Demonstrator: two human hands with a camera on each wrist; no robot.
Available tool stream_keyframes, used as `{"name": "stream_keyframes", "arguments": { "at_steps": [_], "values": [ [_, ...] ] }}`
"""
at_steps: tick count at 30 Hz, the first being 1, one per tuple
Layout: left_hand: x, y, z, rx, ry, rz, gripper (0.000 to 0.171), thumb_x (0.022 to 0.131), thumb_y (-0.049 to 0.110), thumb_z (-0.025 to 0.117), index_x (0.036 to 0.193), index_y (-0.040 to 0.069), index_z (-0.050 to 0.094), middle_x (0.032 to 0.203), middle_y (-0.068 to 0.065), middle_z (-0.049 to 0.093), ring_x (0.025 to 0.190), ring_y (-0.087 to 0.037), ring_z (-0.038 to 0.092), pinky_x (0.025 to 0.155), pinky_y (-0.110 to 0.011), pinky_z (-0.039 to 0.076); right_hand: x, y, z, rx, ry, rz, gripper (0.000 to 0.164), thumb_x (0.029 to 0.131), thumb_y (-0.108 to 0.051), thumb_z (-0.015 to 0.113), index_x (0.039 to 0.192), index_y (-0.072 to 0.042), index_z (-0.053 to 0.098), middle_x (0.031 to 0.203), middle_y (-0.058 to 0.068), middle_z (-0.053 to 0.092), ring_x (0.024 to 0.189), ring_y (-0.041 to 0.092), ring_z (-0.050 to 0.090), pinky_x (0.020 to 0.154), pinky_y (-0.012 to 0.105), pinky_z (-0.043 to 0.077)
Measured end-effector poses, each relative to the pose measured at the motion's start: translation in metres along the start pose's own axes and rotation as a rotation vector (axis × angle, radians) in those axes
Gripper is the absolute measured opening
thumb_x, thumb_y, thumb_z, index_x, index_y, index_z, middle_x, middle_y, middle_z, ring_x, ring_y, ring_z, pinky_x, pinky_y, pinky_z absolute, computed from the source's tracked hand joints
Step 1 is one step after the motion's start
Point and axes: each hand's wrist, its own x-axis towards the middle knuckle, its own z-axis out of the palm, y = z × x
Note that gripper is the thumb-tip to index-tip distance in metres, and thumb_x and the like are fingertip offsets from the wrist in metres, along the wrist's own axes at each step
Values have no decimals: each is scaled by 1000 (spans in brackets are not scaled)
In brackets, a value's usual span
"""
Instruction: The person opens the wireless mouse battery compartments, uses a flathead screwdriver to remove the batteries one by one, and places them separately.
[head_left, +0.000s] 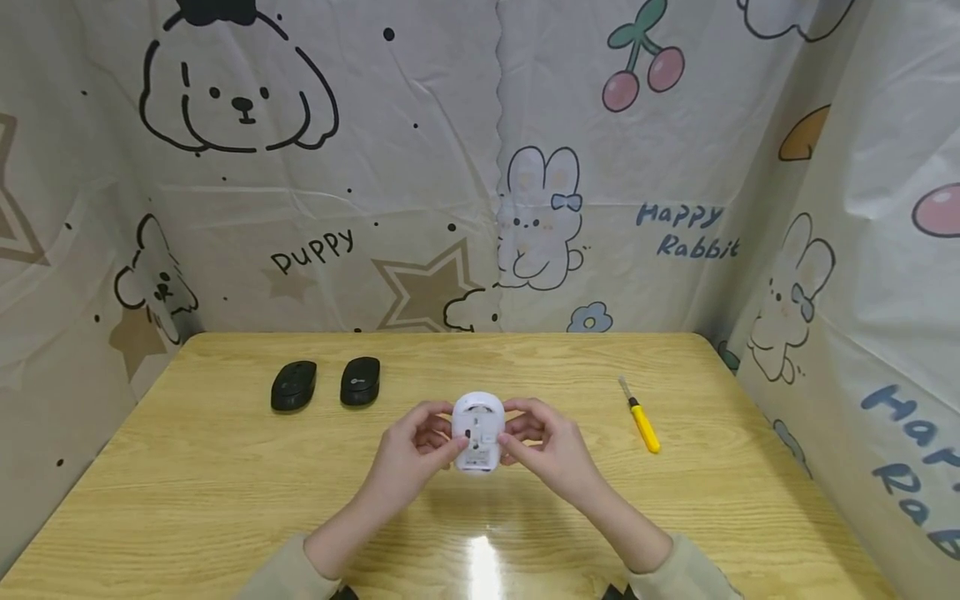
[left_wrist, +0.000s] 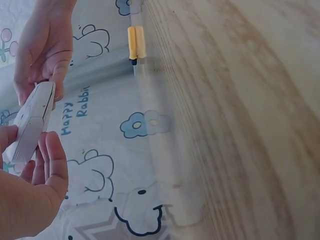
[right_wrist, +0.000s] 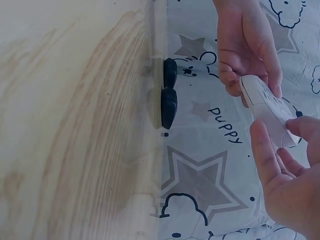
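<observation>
A white computer mouse is held up above the table with its underside, showing a label and small dark marks, facing the head camera. My left hand grips its left side, thumb on the underside and fingers around the edge. On the opposite side my right hand holds it the same way. Seen from the left wrist, the mouse is side-on, spanning both hands. The right wrist view also shows the mouse pinched by thumbs and fingers, raised off the wood.
Two black mice lie toward the back left of the wooden table. A yellow-handled screwdriver lies to the right, its tip pointing away. Printed cloth hangs along the table's back and sides.
</observation>
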Motion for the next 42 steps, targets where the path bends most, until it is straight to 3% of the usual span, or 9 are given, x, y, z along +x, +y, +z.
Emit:
{"name": "stream_keyframes", "arguments": {
  "at_steps": [5, 11, 16, 28, 33, 39, 42],
  "values": [
    [2, -3, -1, -41, -43, -60, 37, 81, 12, 74, 114, 7, 59, 90, -11, 66, 71, -17, 62, 62, -36, 58, 0, 2, -1, 23, -24, 65, 37, 85, -6, 68, 119, 3, 55, 93, 24, 66, 74, 15, 68, 63, 37, 59],
    [2, -2, 1, -100, -96, -124, 39, 84, 11, 71, 117, -1, 55, 90, -14, 67, 69, -17, 62, 59, -29, 57, 0, 3, -2, 66, -45, 149, 39, 87, -10, 68, 121, 3, 53, 92, 23, 66, 70, 19, 68, 64, 45, 58],
    [3, -4, 1, -98, -121, -156, 39, 85, 13, 70, 117, -2, 54, 88, -12, 67, 66, -16, 61, 59, -28, 56, 0, 2, -3, 78, -49, 194, 39, 87, -9, 67, 121, 4, 53, 91, 21, 66, 70, 20, 67, 64, 41, 59],
    [5, -3, -1, -108, -154, -216, 37, 86, 13, 69, 114, -3, 53, 81, -8, 64, 63, -15, 58, 60, -30, 54, -1, 2, -5, 68, -80, 203, 40, 87, -14, 68, 121, 3, 54, 90, 19, 67, 68, 20, 66, 63, 39, 59],
    [7, -1, -4, -76, -181, -216, 34, 85, 12, 68, 114, -1, 54, 81, -7, 63, 66, -15, 57, 60, -31, 53, 1, 1, -7, 54, -99, 189, 40, 88, -16, 68, 120, 3, 54, 93, 20, 66, 72, 22, 67, 65, 39, 59],
    [9, 1, -9, -37, -251, -177, 33, 86, 12, 67, 113, 0, 55, 82, -7, 64, 69, -15, 58, 59, -30, 53, 6, -2, -15, 23, -161, 165, 39, 90, -18, 65, 121, 2, 54, 98, 21, 63, 84, 38, 64, 67, 38, 59],
    [10, 2, -11, 3, -299, -151, 33, 85, 13, 67, 113, 0, 56, 81, -8, 64, 67, -14, 58, 57, -30, 53, 9, -3, -17, 29, -195, 169, 39, 91, -19, 64, 122, 2, 54, 101, 21, 62, 87, 38, 63, 68, 39, 59]
  ]
}}
